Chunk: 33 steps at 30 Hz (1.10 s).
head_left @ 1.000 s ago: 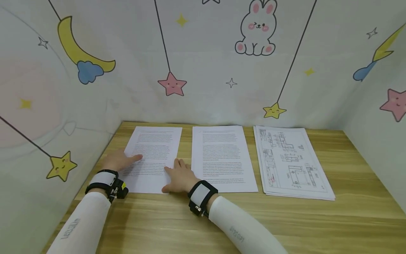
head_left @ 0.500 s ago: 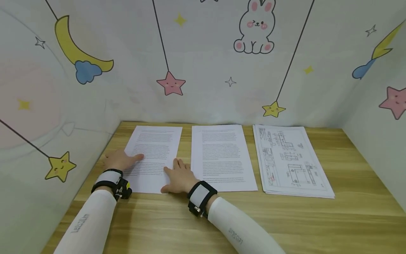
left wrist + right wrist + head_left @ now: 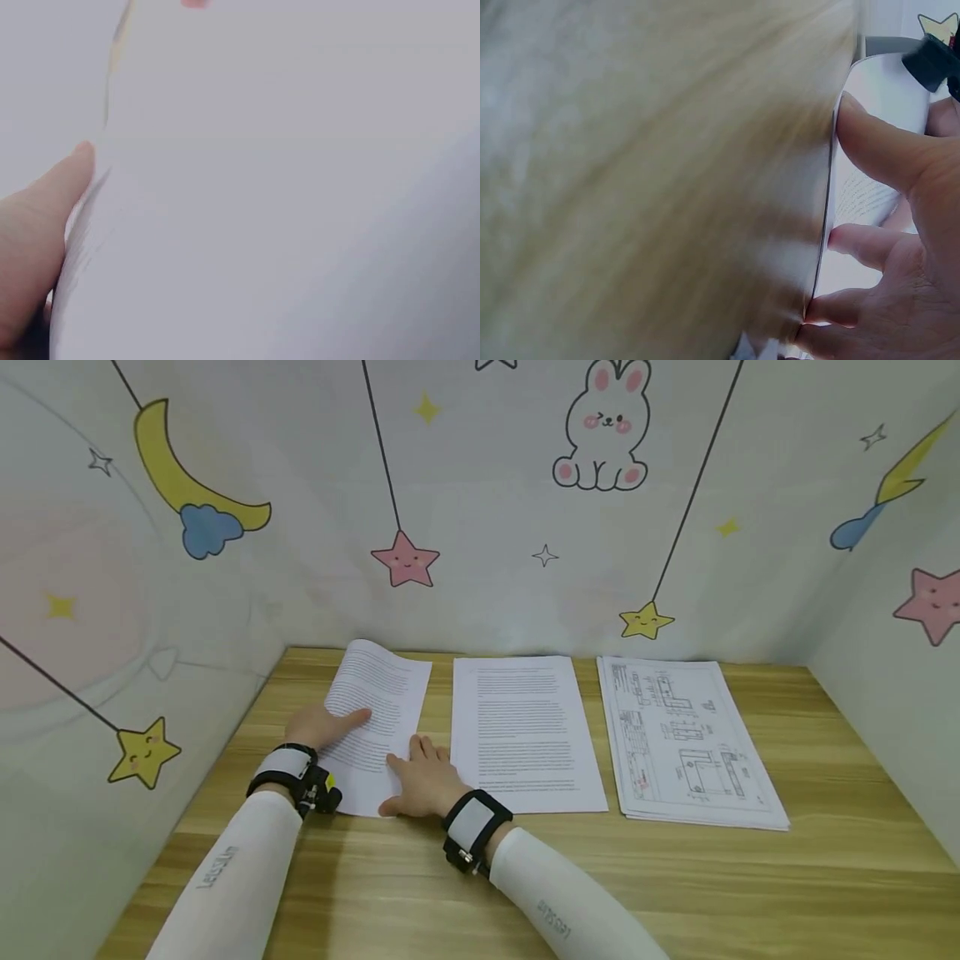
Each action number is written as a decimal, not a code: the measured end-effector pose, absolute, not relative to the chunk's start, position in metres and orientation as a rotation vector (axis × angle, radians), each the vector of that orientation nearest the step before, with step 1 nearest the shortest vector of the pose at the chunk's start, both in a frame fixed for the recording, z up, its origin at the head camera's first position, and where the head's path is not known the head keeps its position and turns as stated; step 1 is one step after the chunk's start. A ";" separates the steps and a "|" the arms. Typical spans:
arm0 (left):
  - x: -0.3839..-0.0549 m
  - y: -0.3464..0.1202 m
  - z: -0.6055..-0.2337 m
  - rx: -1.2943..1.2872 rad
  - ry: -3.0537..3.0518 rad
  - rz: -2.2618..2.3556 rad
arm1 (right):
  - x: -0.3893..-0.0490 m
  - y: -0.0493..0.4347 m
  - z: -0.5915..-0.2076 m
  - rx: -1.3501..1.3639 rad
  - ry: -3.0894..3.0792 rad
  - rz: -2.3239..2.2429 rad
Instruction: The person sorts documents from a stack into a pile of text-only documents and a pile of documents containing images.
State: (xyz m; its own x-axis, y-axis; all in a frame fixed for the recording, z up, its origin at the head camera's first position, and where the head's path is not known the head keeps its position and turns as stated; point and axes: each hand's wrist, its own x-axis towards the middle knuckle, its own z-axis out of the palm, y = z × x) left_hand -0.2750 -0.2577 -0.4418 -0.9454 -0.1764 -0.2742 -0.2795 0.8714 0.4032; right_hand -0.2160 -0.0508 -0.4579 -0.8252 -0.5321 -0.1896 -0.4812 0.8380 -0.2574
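Observation:
In the head view a printed sheet of paper [image 3: 408, 685] lies at the left, its left side raised and curling over toward the right. My left hand [image 3: 321, 727] holds that raised side, thumb on the printed face and the other fingers hidden beneath. The left wrist view shows the thumb [image 3: 64, 184] at the paper's edge, with a broad pale surface filling most of the picture. My right hand [image 3: 427, 783] rests with spread fingers on the sheet's lower right edge. From the right wrist, its fingertips line up along the paper's edge against the wooden table.
A second printed text sheet [image 3: 525, 735] lies flat just right of my right hand. Farther right is a small stack of technical drawings [image 3: 693, 743]. All lie on a wood-grain table [image 3: 840, 877], with a cartoon-printed curtain [image 3: 487, 602] behind and at both sides.
My left hand has moved right, bringing the left side of the sheet up into a curl; it lay flat half a second ago. The right hand stays in place.

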 end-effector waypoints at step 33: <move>-0.259 -0.218 -0.414 -0.311 2.502 1.546 | -0.254 0.016 -0.439 -0.214 2.358 -1.641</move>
